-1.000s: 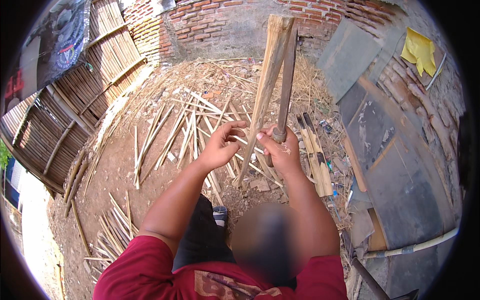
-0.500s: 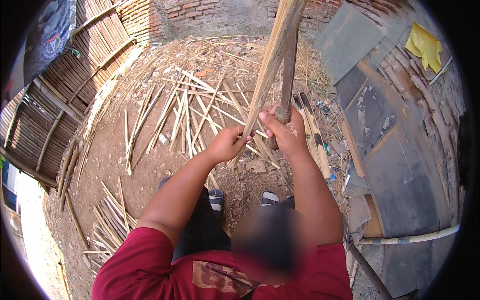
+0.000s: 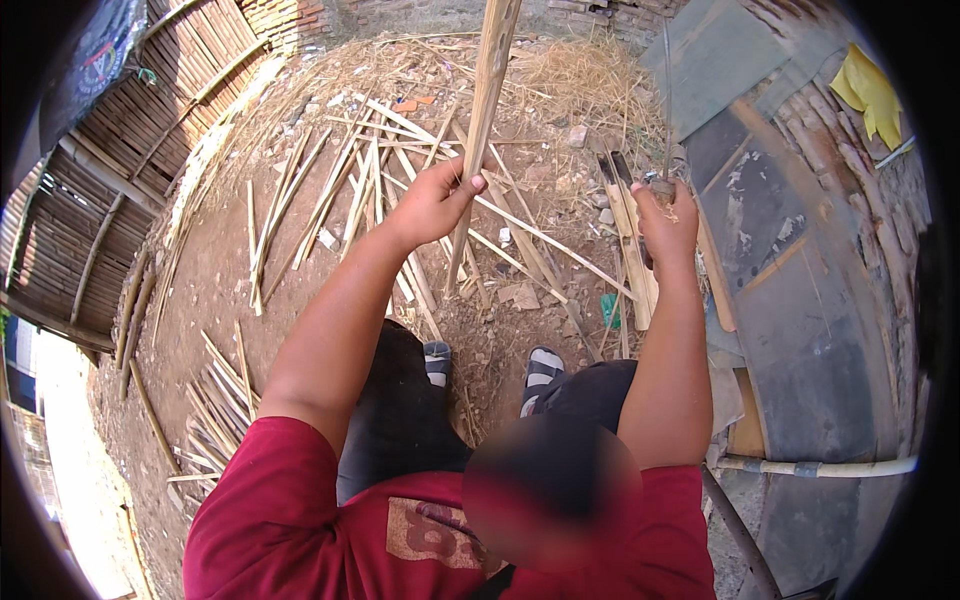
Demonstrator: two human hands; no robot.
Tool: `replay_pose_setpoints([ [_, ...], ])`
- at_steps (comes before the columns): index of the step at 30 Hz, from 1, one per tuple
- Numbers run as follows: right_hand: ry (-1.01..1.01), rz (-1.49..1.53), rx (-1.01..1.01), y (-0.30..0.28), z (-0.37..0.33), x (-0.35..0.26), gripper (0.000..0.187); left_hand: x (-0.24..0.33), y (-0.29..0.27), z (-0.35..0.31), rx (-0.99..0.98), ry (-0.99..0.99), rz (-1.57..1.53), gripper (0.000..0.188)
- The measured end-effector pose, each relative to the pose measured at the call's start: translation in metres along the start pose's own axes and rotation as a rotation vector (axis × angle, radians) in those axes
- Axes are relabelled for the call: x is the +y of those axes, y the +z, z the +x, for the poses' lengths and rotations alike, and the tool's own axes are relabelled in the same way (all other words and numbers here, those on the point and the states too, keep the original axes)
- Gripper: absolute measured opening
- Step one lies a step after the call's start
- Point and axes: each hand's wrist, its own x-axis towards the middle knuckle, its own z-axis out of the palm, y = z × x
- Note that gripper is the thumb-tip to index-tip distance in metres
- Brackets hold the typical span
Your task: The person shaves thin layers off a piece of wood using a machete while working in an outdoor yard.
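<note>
My left hand (image 3: 437, 203) is closed round an upright split bamboo piece (image 3: 488, 90), which rises out of the top of the view and tapers toward the ground. To the right, my right hand (image 3: 670, 222) grips a long-bladed knife (image 3: 660, 187) by its wooden handle. Its blade points up and looks thin, seen nearly edge-on. The knife and the bamboo are apart. Pale split bamboo strips (image 3: 375, 190) lie scattered on the ground beyond my left hand. Beside my right hand are wider bamboo pieces (image 3: 627, 235) with dark ends.
More strips are heaped (image 3: 218, 425) at the lower left. A woven bamboo wall (image 3: 170, 110) stands at the left, a brick wall (image 3: 285, 18) at the back. Dark flat sheets (image 3: 800, 320) lie along the right with a yellow scrap (image 3: 868, 95). Rubble and straw litter the dirt.
My right hand has moved right with the knife, away from the bamboo piece. My left hand has risen slightly, and the bamboo stands further left and more upright.
</note>
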Motion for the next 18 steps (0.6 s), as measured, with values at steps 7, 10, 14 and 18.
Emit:
replay_pose_setpoints([
  [7, -0.099, 0.234, 0.104, -0.015, -0.008, -0.03, 0.044, 0.018, -0.058, 0.001, 0.428, 0.246, 0.236, 0.03],
  [10, -0.302, 0.12, 0.073, -0.014, -0.012, -0.039, 0.033, 0.046, -0.084, -0.018, 0.367, 0.134, 0.358, 0.032],
  [14, -0.399, -0.002, -0.164, 0.004, -0.041, -0.064, 0.023, 0.075, -0.098, -0.06, 0.164, -0.016, 0.387, 0.038],
  [18, -0.685, -0.236, -0.418, 0.035, -0.074, -0.079, 0.026, 0.073, -0.084, -0.129, 0.051, -0.296, 0.224, 0.039],
])
